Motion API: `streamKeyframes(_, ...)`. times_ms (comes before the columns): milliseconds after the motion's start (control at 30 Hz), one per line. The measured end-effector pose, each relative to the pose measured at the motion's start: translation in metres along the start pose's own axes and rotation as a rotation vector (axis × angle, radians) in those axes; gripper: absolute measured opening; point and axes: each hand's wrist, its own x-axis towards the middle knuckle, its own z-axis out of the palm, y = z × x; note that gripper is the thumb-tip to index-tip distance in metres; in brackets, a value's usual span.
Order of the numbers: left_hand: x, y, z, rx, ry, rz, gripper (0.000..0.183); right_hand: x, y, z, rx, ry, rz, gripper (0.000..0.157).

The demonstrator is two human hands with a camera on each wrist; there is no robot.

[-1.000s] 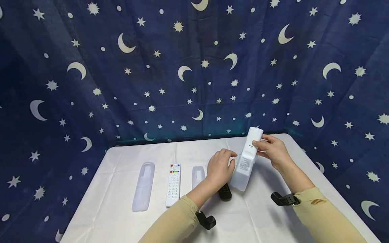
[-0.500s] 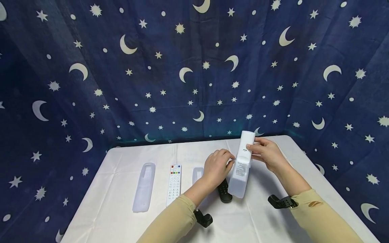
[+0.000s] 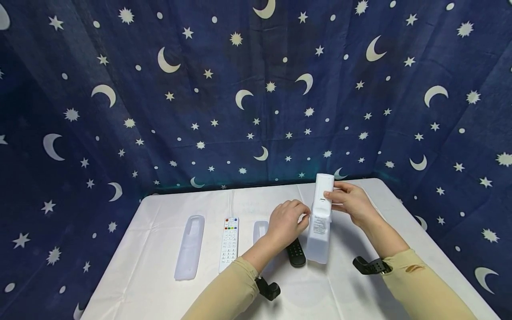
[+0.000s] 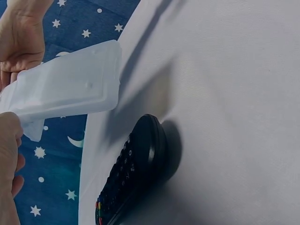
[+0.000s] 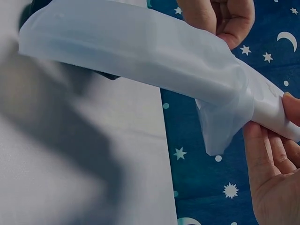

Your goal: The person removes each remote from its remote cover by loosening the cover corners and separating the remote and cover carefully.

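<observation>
My right hand grips a white remote control by its upper end, back side toward me. The remote's lower part sits inside a translucent silicone cover, tilted above the table. At the left edge of the cover's mouth, my left hand pinches the soft material with curled fingers. In the right wrist view a loose flap of the cover hangs below the remote. Beneath the left hand lies a black remote control, partly hidden by that hand.
On the white-clothed table, a white remote with coloured buttons lies face up. To its left is a long translucent cover; to its right, a second cover is partly behind my left arm. A starry curtain stands behind.
The held remote and its cover have shifted left and nearer to me, and stand straighter. My left fingers, close beside the cover before, are now at its edge.
</observation>
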Motion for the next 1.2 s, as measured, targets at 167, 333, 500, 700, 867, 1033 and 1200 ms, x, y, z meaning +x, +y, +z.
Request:
streamKeyframes(167, -0.004, 0.0, 0.002, -0.008, -0.04, 0.008, 0.005, 0.001, 0.002, -0.001, 0.016, -0.006, -0.005, 0.068)
streamKeyframes(333, -0.007, 0.0, 0.005, -0.016, -0.043, 0.026, 0.005, 0.003, 0.006, -0.002, 0.021, 0.001, 0.0, 0.068)
streamKeyframes(500, -0.009, -0.001, 0.004, -0.034, -0.047, -0.01, 0.004, 0.004, 0.008, -0.002, 0.033, 0.004, 0.004, 0.069)
streamKeyframes(700, -0.011, 0.003, 0.005, -0.076, -0.014, -0.069, 0.013, 0.004, 0.007, 0.003, 0.034, 0.027, 0.018, 0.071)
streamKeyframes(867, -0.01, 0.013, 0.007, -0.064, 0.08, 0.004, 0.015, 0.004, 0.007, 0.006, 0.019, 0.046, 0.013, 0.072)
streamKeyframes(1033, -0.007, 0.024, 0.011, -0.001, 0.121, 0.061, 0.017, 0.004, 0.006, 0.009, 0.037, 0.054, 0.007, 0.07)
streamKeyframes(1200, -0.005, 0.031, 0.014, 0.064, 0.126, 0.032, 0.016, 0.004, 0.005, 0.012, 0.031, 0.072, 0.004, 0.069)
